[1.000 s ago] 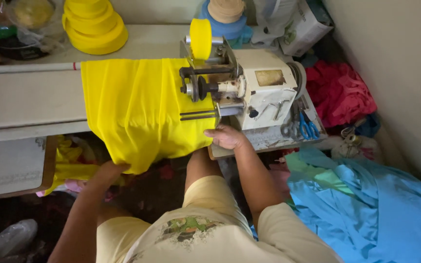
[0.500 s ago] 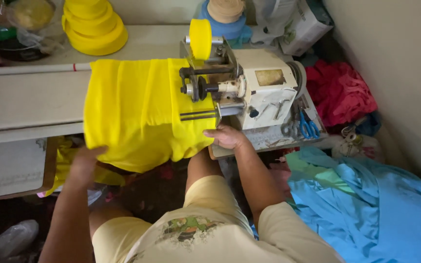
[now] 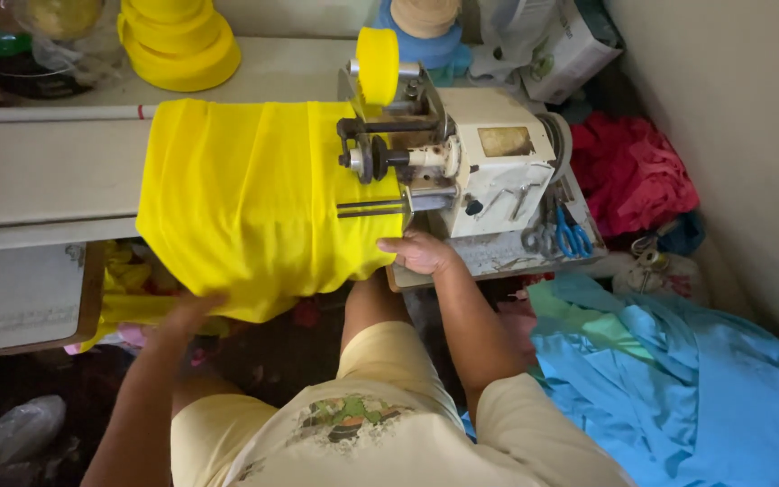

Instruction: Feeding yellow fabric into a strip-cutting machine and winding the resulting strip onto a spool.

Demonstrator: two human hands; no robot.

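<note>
A bright yellow piece of fabric lies over the front edge of the white table and hangs down. Its right edge sits under the head of a white sewing machine. My right hand rests on the fabric's lower right corner, just in front of the machine, fingers pressed on the cloth. My left hand is under the hanging lower edge of the fabric and holds it up; its fingers are partly hidden by the cloth. A yellow spool stands on top of the machine.
Yellow tape rolls sit at the table's back. Scissors with blue handles lie by the machine's right side. Red cloth is piled at the right, blue cloth on the floor. More yellow pieces hang below the table.
My left hand has moved right and up, from low beside the table to under the fabric's hanging edge. The right hand stays by the machine.
</note>
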